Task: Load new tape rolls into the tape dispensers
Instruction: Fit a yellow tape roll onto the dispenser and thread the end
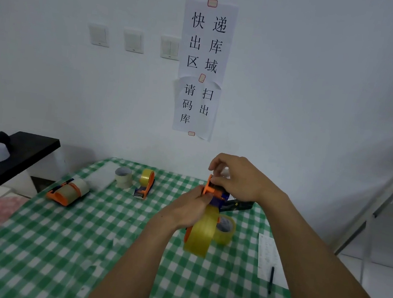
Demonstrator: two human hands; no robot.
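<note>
I hold an orange tape dispenser (215, 191) above the green checked table (77, 245). A yellowish clear tape roll (200, 234) sits in its lower end. My left hand (185, 210) grips the dispenser from the left side. At its top end, my right hand (236, 179) pinches it with thumb and fingers. A loose clear tape roll (226, 229) lies on the table just behind the held one. Two other loaded dispensers lie on the table: an orange one with a tan roll (67, 190) at the left and a smaller one with a yellow roll (146, 183).
A grey-tan tape roll (123, 176) stands near the table's far edge. A paper sheet (268, 256) with a black pen (271, 280) lies at the right. A black shelf (14, 157) with a white tape roll is at the left. A dark tool lies behind my hands.
</note>
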